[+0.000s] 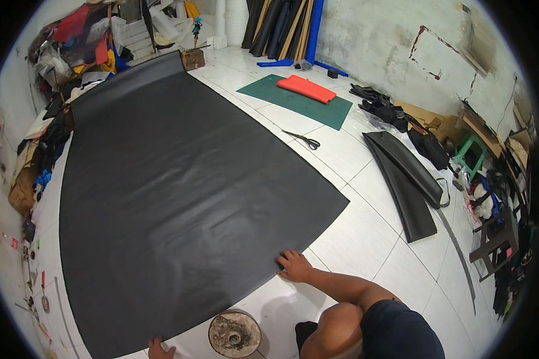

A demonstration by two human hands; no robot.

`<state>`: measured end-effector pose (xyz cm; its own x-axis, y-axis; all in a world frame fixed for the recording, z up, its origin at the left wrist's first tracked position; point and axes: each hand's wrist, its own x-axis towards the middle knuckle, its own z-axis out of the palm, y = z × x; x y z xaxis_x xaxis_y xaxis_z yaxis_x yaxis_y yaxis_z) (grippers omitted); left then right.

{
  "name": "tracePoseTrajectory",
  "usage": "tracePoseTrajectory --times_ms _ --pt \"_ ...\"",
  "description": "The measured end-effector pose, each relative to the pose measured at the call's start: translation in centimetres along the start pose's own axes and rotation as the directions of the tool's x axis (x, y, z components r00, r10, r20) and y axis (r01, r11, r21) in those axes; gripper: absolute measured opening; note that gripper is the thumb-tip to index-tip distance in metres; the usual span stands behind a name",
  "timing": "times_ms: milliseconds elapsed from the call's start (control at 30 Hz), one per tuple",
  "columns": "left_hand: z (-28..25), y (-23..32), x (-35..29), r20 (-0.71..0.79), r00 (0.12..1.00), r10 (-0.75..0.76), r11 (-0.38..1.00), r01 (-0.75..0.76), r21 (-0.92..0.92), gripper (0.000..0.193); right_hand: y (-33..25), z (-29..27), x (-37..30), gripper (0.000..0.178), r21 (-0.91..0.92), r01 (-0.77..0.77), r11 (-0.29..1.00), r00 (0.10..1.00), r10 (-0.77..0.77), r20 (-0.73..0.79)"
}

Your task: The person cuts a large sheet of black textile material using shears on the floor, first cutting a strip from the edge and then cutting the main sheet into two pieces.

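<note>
A large black sheet (185,197), smooth like synthetic leather, lies spread over the floor, its far end rising in a curve. My right hand (294,267) grips its near edge toward the right corner, fingers curled over the border. Further left on that edge, my left hand (160,349) takes hold with fingertips and thumb; most of it is cut off by the lower rim. Between my hands, just off the sheet, stands a round, stained weight-like disc (235,335) with a hole in its middle.
Black scissors (302,140) lie right of the sheet. Beyond them is a green cutting mat (257,90) bearing a folded red piece (306,89). Folded black material (401,185) and a long strip (459,257) lie at right. Rolls (275,30) lean on the wall; clutter lines both sides.
</note>
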<state>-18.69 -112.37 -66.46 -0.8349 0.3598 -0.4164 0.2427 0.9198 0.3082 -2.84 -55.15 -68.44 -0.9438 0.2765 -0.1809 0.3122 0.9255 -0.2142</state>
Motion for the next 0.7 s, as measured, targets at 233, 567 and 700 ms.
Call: tracePoseTrajectory --times_ms 233,567,700 --pt "-0.5 1.3 -0.4 0.028 0.999 -0.034 0.998 0.036 -0.042 0.073 0.1 -0.2 -1.3 0.052 0.051 -0.034 0.998 0.999 0.033 0.012" --pt "2.0 -2.8 0.9 -0.037 0.999 -0.028 0.999 0.029 0.045 0.075 0.1 -0.7 0.0 0.051 0.041 0.016 0.999 0.999 -0.014 -0.044" --pt "1.8 -0.2 1.4 -0.001 1.0 -0.013 0.998 0.013 0.058 0.072 1.6 -0.4 -0.2 0.048 0.082 0.033 0.996 0.993 -0.023 -0.113"
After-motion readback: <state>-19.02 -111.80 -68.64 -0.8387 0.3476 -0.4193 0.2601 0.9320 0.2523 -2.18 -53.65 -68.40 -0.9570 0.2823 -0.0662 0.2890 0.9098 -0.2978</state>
